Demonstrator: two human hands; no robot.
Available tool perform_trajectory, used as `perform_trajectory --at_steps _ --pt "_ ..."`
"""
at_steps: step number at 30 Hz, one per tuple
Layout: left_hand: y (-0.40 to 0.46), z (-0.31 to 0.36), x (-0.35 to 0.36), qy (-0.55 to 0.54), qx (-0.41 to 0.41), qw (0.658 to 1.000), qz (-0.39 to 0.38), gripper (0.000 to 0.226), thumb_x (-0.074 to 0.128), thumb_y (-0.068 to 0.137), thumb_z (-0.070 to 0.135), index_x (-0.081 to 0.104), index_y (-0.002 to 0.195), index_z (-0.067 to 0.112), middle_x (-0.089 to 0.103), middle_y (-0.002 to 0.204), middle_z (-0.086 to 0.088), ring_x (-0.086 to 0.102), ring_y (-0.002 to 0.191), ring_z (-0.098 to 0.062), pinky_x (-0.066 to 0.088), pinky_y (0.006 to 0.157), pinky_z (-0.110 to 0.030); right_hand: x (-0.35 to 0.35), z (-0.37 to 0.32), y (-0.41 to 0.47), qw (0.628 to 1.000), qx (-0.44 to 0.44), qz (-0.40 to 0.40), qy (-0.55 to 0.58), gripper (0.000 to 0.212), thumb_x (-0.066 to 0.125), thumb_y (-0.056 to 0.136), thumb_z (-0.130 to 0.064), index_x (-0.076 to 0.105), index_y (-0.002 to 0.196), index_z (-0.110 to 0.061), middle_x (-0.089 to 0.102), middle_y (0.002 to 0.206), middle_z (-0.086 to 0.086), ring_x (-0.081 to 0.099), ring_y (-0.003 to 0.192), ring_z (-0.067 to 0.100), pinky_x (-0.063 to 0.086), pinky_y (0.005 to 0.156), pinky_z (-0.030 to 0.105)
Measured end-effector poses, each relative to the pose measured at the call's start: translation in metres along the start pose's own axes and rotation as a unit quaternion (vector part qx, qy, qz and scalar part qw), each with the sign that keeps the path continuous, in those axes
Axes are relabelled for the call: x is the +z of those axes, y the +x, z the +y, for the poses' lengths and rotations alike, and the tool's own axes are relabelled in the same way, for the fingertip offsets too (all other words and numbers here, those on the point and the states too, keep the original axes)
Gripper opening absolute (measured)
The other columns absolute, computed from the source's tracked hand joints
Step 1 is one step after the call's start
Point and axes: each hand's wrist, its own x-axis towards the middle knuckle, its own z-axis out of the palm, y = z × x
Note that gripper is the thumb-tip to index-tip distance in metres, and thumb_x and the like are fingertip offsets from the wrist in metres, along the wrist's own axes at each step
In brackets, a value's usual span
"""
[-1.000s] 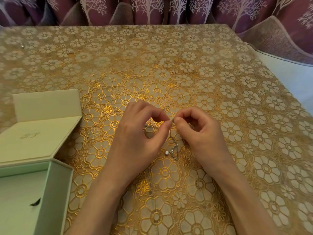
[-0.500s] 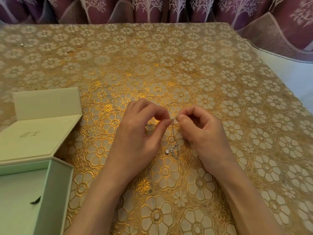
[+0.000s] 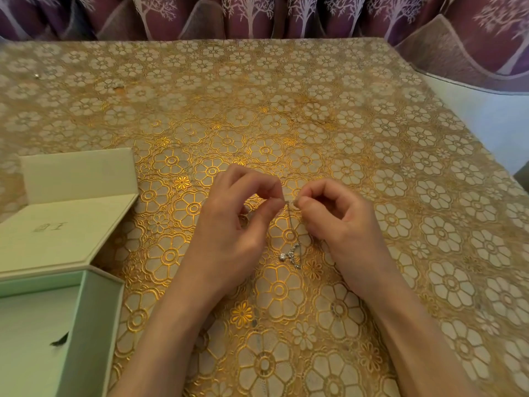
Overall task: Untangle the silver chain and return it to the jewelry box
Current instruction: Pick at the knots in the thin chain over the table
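The left hand (image 3: 229, 227) and right hand (image 3: 340, 224) each pinch the silver chain (image 3: 290, 224) between thumb and forefinger, fingertips nearly meeting. The thin chain, hard to trace, hangs to a pendant cluster on the desk (image 3: 372, 124). Left of the hands, the open jewelry box (image 3: 94, 310) is cut off by the frame edge.

Gold floral tablecloth (image 3: 372, 116); purple tree-print curtain (image 3: 257, 15).

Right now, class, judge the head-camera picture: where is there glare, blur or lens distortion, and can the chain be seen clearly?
Head view: light glints off the gold tablecloth near the middle; the far table edge bows from the wide lens; the corners look soft; the chain is a thin, faint line between left hand and right hand, its pendant brighter.
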Motion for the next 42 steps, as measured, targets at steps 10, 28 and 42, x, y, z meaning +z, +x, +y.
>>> perform_trajectory --at_steps 10,28,42 --pt "0.0001 -0.0010 -0.0009 -0.007 0.001 1.000 0.004 0.018 0.057 0.082 0.021 0.053 0.078 0.038 0.054 0.086 0.001 0.046 0.087 -0.005 0.032 0.070 -0.011 0.0012 -0.0021 0.0000 1.000 0.013 -0.013 -0.007 0.016 0.050 0.078 -0.025 0.061 0.067 -0.021 0.051 0.057 -0.012 0.037 0.046 0.000 0.030 0.047 0.011" --pt "0.0002 -0.0006 -0.0010 0.021 0.013 1.000 0.015 0.005 0.054 0.082 0.027 0.057 0.083 0.031 0.049 0.085 0.010 0.045 0.085 -0.006 0.031 0.074 -0.018 -0.0047 -0.0031 0.0004 0.998 -0.001 -0.050 0.024 0.003 0.060 0.075 -0.016 0.061 0.072 -0.015 0.053 0.051 -0.019 0.046 0.050 -0.004 0.034 0.051 0.006" --pt "-0.0009 0.0015 0.0016 0.002 0.002 1.000 -0.020 0.006 0.051 0.082 0.031 0.050 0.084 0.037 0.050 0.091 0.008 0.045 0.089 -0.009 0.032 0.075 -0.018 -0.0068 -0.0010 0.0034 0.982 0.085 -0.009 0.167 0.014 0.058 0.072 -0.016 0.065 0.061 -0.022 0.051 0.063 -0.005 0.034 0.061 0.012 0.022 0.055 0.027"
